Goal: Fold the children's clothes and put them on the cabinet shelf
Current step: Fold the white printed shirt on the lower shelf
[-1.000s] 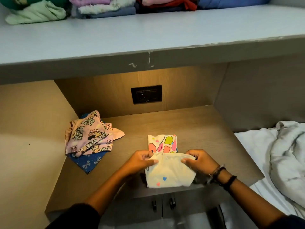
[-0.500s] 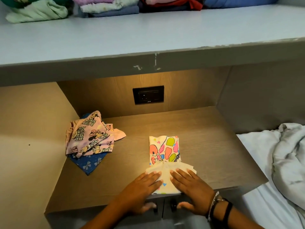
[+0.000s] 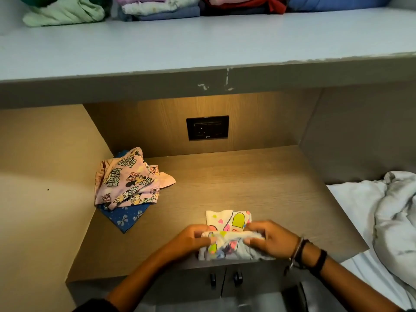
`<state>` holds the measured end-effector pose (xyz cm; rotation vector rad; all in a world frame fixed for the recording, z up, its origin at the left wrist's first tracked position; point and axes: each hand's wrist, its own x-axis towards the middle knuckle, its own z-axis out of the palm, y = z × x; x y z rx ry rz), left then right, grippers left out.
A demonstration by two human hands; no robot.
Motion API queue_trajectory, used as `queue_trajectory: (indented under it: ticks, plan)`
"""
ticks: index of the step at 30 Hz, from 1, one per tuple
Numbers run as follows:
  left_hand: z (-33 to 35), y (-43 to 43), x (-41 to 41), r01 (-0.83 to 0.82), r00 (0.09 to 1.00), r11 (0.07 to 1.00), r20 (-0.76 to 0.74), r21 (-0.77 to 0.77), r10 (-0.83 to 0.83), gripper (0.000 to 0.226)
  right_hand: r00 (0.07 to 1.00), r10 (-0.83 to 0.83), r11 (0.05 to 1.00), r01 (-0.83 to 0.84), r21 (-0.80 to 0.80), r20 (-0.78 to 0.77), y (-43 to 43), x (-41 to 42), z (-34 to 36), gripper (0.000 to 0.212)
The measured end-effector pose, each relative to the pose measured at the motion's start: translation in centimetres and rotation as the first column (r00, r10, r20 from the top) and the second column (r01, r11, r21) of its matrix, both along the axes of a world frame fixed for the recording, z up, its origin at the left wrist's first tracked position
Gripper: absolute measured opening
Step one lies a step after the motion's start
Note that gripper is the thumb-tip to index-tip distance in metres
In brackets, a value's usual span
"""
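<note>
A small white children's garment with bright pink, yellow and blue prints lies at the front edge of the wooden cabinet top. My left hand pinches its near left edge and my right hand pinches its near right edge, lifting a bunched fold off the wood. A crumpled pink cartoon-mouse print garment lies at the back left, on top of a blue cloth with bows. Several folded clothes sit in a row at the back of the grey shelf above.
A black wall socket sits in the lit back panel. Below the top are two cabinet doors with dark knobs. A bed with rumpled white bedding stands to the right. A beige side wall closes the left.
Both hands were pressing flat on the folded garment; now they have curled, gripped its near edge and raised it into a bunched fold.
</note>
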<state>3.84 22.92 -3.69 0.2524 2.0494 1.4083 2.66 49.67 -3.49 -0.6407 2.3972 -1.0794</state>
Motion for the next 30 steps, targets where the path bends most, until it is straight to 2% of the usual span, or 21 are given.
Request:
queue_trajectory:
  ticks: [2, 4, 7, 9, 12, 14, 16, 17, 19, 21, 22, 25, 28, 30]
  plan:
    - [1.1, 0.1, -2.3, -0.124, 0.989, 0.992, 0.083, 0.034, 0.12, 0.009, 0.994, -0.07, 0.997, 0.073, -0.035, 0.084, -0.3, -2.1, 0.2, 0.016]
    - [1.4, 0.6, -4.4, -0.24, 0.96, 0.971, 0.141, -0.021, 0.241, 0.012, 0.979, -0.15, 0.988, 0.153, -0.012, 0.135, -0.9, -4.3, 0.1, 0.016]
    - [0.5, 1.7, -6.3, -0.448, 0.86, 0.891, 0.239, -0.072, 0.451, 0.022, 0.968, -0.222, 0.965, 0.202, 0.165, 0.114, -1.6, -6.8, -0.8, 0.017]
    - [0.2, 2.5, -6.3, -0.535, 0.825, 0.843, 0.18, -0.057, 0.536, 0.033, 0.97, -0.244, 0.919, 0.234, 0.319, -0.007, -1.8, -7.3, -1.6, 0.022]
    - [0.0, 3.1, -4.8, -0.696, 0.718, 0.716, -0.067, -0.05, 0.693, 0.038, 0.946, -0.151, 0.854, 0.271, 0.445, -0.286, -1.8, -6.4, -2.5, 0.044]
    - [0.0, 3.6, -2.5, -0.776, 0.628, 0.621, -0.237, -0.114, 0.742, 0.042, 0.951, -0.101, 0.86, 0.231, 0.454, -0.293, -1.9, -6.2, -3.1, 0.061]
    - [-0.4, 4.4, 0.3, -0.817, 0.576, 0.553, -0.268, -0.163, 0.772, 0.05, 0.974, -0.118, 0.871, 0.195, 0.451, -0.194, -2.2, -6.4, -3.4, 0.069]
    - [-0.8, 4.9, 1.5, -0.819, 0.572, 0.536, -0.206, -0.205, 0.794, 0.054, 0.978, -0.139, 0.868, 0.197, 0.457, -0.158, -2.4, -6.7, -3.4, 0.069]
    - [-1.5, 6.0, 2.8, -0.822, 0.507, 0.514, 0.096, -0.245, 0.857, 0.054, 0.973, -0.212, 0.863, 0.231, 0.449, -0.093, -2.8, -7.3, -3.3, 0.063]
    - [-1.5, 6.9, 2.8, -0.842, 0.406, 0.51, 0.42, -0.173, 0.812, 0.04, 0.956, -0.292, 0.871, 0.256, 0.419, 0.021, -3.0, -7.6, -3.2, 0.052]
    - [-1.3, 7.2, 2.5, -0.841, 0.402, 0.524, 0.492, -0.136, 0.772, 0.032, 0.946, -0.314, 0.877, 0.256, 0.406, 0.083, -3.1, -7.6, -3.1, 0.044]
    - [-1.0, 8.3, 1.0, -0.839, 0.423, 0.532, 0.474, -0.118, 0.772, 0.02, 0.915, -0.341, 0.9, 0.252, 0.355, 0.215, -2.9, -6.9, -3.4, 0.016]
    - [-0.8, 9.9, -0.2, -0.817, 0.483, 0.567, 0.415, -0.101, 0.771, 0.019, 0.868, -0.422, 0.897, 0.359, 0.257, 0.261, -1.7, -5.6, -3.6, 0.008]
    - [-0.7, 11.3, -0.9, -0.795, 0.544, 0.606, 0.411, -0.027, 0.732, 0.016, 0.812, -0.493, 0.868, 0.484, 0.11, 0.313, -0.1, -4.5, -3.3, 0.009]
